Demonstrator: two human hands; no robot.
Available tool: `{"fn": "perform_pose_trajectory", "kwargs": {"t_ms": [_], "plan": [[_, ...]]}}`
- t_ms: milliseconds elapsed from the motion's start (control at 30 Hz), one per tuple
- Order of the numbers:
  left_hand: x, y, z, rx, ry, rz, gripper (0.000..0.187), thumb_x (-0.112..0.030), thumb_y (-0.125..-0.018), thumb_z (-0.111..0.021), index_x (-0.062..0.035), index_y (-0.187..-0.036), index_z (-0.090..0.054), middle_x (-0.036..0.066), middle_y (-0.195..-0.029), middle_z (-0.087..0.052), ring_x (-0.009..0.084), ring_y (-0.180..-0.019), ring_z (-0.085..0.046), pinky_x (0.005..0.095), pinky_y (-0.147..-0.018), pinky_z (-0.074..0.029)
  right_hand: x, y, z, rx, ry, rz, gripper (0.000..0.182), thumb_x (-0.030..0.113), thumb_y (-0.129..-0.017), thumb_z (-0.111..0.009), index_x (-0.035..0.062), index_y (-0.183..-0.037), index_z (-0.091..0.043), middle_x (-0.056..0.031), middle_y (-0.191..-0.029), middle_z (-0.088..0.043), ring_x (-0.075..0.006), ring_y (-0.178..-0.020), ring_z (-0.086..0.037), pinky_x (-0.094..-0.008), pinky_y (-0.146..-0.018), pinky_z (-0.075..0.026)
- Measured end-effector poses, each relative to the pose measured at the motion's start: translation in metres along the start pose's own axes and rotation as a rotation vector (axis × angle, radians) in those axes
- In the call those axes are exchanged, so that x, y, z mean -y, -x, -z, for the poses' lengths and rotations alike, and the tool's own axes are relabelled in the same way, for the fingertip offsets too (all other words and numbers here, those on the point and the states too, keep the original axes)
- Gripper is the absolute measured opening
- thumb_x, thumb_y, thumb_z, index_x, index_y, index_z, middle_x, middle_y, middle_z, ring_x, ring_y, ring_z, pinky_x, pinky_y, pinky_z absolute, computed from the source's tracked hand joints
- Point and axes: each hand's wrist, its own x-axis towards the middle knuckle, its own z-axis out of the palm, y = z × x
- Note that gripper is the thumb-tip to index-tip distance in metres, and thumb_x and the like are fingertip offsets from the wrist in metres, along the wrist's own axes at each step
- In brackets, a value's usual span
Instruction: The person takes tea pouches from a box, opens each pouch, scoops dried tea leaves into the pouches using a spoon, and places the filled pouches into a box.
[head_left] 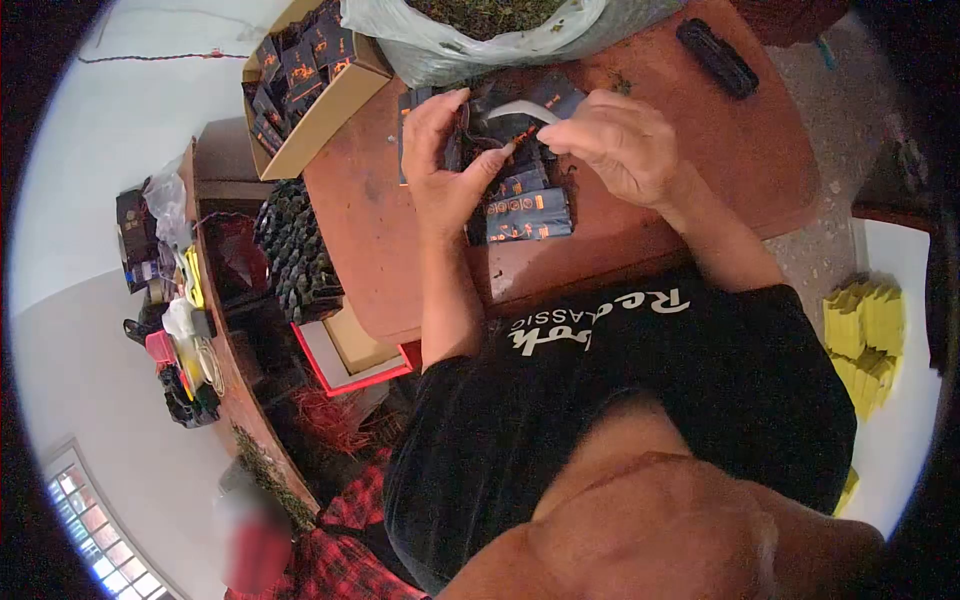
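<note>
On my head feed, left hand is curled round a black packet, thumb on its near edge, over the red-brown table. Looks like its mouth faces the scoop, but it's too dark in there to tell the fill. Right hand is pinching a white curved scoop, tip by that packet; can't tell if it's inside. More black packets with orange print lie just nearer the wearer. Containers: clear plastic bag at the far edge holds dried leaf; cardboard box left of it is loaded with black packets. I also have a red-edged box sitting open beside the table's near-left edge
</note>
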Motion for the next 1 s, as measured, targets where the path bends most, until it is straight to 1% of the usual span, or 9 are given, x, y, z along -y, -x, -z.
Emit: {"fn": "perform_pose_trajectory", "kwargs": {"t_ms": [267,367,467,600,733,833,867,967,1000], "plan": [[0.003,-0.002,0.003,0.038,-0.059,-0.069,0.057,-0.005,-0.056,-0.075,-0.0056,-0.112,-0.064,0.013,-0.112,-0.061,0.0293,-0.108,-0.057,0.0386,-0.096,-0.045,0.0,0.006,0.002,0.01,-0.11,-0.135,0.023,0.018,-0.098,-0.054,-0.0008,-0.106,-0.064,-0.0106,-0.078,-0.067,-0.0205,-0.065,-0.063,-0.0295,-0.059,-0.049],[0.003,-0.002,0.001,0.009,-0.095,-0.071,0.056,-0.005,-0.056,-0.073,-0.0057,-0.111,-0.064,0.013,-0.111,-0.062,0.0301,-0.106,-0.057,0.0392,-0.095,-0.044,0.005,0.002,0.004,-0.046,-0.134,-0.196,0.025,0.019,-0.101,-0.051,-0.0017,-0.107,-0.063,-0.0106,-0.079,-0.068,-0.0164,-0.065,-0.062,-0.0271,-0.06,-0.048],[0.003,-0.003,0.002,-0.022,-0.125,-0.068,0.055,-0.005,-0.056,-0.073,-0.0057,-0.11,-0.063,0.013,-0.111,-0.062,0.0298,-0.105,-0.057,0.0386,-0.094,-0.045,0.009,0.005,0.004,-0.121,-0.218,-0.39,0.023,0.016,-0.101,-0.049,0.0011,-0.109,-0.065,-0.0077,-0.077,-0.067,-0.0119,-0.063,-0.06,-0.0261,-0.058,-0.048],[0.002,-0.004,0.004,-0.065,-0.1,-0.024,0.053,-0.003,-0.057,-0.073,-0.0052,-0.109,-0.063,0.012,-0.107,-0.061,0.0285,-0.103,-0.058,0.0369,-0.092,-0.045,0.003,0.003,0.005,-0.395,-0.427,-0.573,0.027,0.017,-0.104,-0.043,-0.0011,-0.113,-0.06,-0.0063,-0.078,-0.067,-0.0072,-0.058,-0.05,-0.0195,-0.057,-0.042],[0.005,-0.005,0.004,-0.118,-0.062,-0.015,0.052,-0.002,-0.058,-0.073,-0.0043,-0.109,-0.063,0.011,-0.105,-0.06,0.0279,-0.1,-0.058,0.0361,-0.09,-0.046,-0.022,-0.004,0.018,-0.6,-0.442,-0.706,0.028,0.02,-0.104,-0.044,-0.0015,-0.11,-0.06,-0.0076,-0.075,-0.067,-0.007,-0.059,-0.051,-0.0201,-0.055,-0.042],[0.009,-0.006,0.006,-0.157,-0.07,-0.019,0.051,-0.002,-0.06,-0.075,-0.004,-0.109,-0.063,0.011,-0.105,-0.06,0.0272,-0.1,-0.058,0.0361,-0.09,-0.047,-0.043,-0.018,0.027,-0.577,-0.342,-0.755,0.029,0.023,-0.104,-0.045,-0.0006,-0.109,-0.06,-0.0076,-0.077,-0.068,-0.0073,-0.059,-0.053,-0.0209,-0.053,-0.043],[0.009,-0.006,0.007,-0.136,-0.066,0.011,0.051,0.0,-0.062,-0.074,-0.0037,-0.112,-0.061,0.01,-0.11,-0.056,0.0248,-0.104,-0.057,0.036,-0.093,-0.047,-0.058,-0.018,0.031,-0.512,-0.33,-0.726,0.03,0.028,-0.101,-0.05,0.0015,-0.107,-0.062,-0.0072,-0.076,-0.068,-0.0073,-0.059,-0.055,-0.0213,-0.052,-0.044],[0.008,-0.004,0.012,-0.107,-0.064,0.074,0.052,0.005,-0.068,-0.073,-0.0035,-0.116,-0.058,0.007,-0.119,-0.049,0.02,-0.113,-0.054,0.0356,-0.098,-0.049,-0.074,-0.051,0.037,-0.242,-0.023,-0.851,0.031,0.031,-0.097,-0.055,0.0038,-0.106,-0.064,-0.0052,-0.073,-0.068,-0.0067,-0.06,-0.057,-0.0215,-0.053,-0.045],[0.009,-0.004,0.013,-0.12,-0.068,0.073,0.051,0.004,-0.068,-0.074,-0.0038,-0.116,-0.058,0.007,-0.119,-0.05,0.02,-0.113,-0.054,0.0354,-0.098,-0.049,-0.075,-0.063,0.034,-0.201,0.001,-0.899,0.028,0.031,-0.094,-0.056,0.0038,-0.098,-0.063,-0.0091,-0.07,-0.067,-0.0116,-0.059,-0.061,-0.0265,-0.054,-0.048]]}}
